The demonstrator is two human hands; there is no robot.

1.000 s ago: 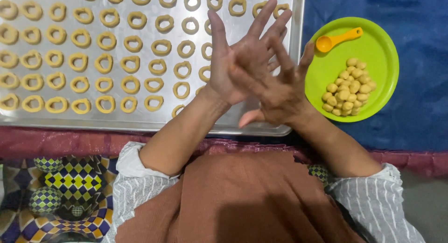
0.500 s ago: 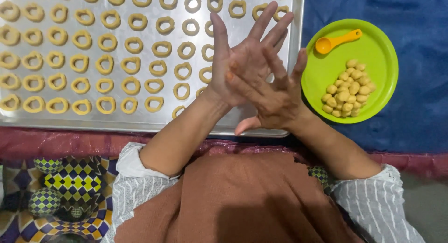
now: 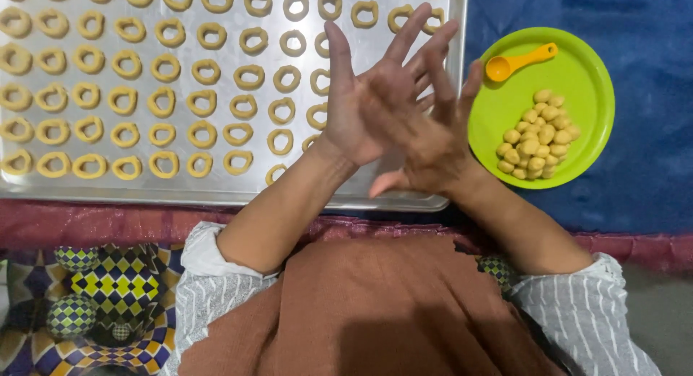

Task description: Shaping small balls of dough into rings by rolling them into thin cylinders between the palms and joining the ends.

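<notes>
My left hand [image 3: 361, 105] and my right hand [image 3: 433, 141] are pressed palm to palm above the right end of a metal baking tray [image 3: 216, 195]. The fingers of both are spread and point away from me. The right hand lies on top, crossed over the left. Whatever may sit between the palms is hidden. Several rows of pale dough rings [image 3: 170, 163] cover the tray. To the right, a green plate [image 3: 577, 66] holds a heap of small dough balls [image 3: 538, 134] and an orange measuring spoon [image 3: 516, 62].
The tray and plate rest on a blue cloth [image 3: 650, 130] with a dark red border [image 3: 86, 221] along the near edge. A chequered, many-coloured fabric [image 3: 108, 289] lies at the lower left beside my lap.
The two palms have slid a little against each other, the right hand's fingers shifting slightly over the left. Tray, plate and spoon have not moved.
</notes>
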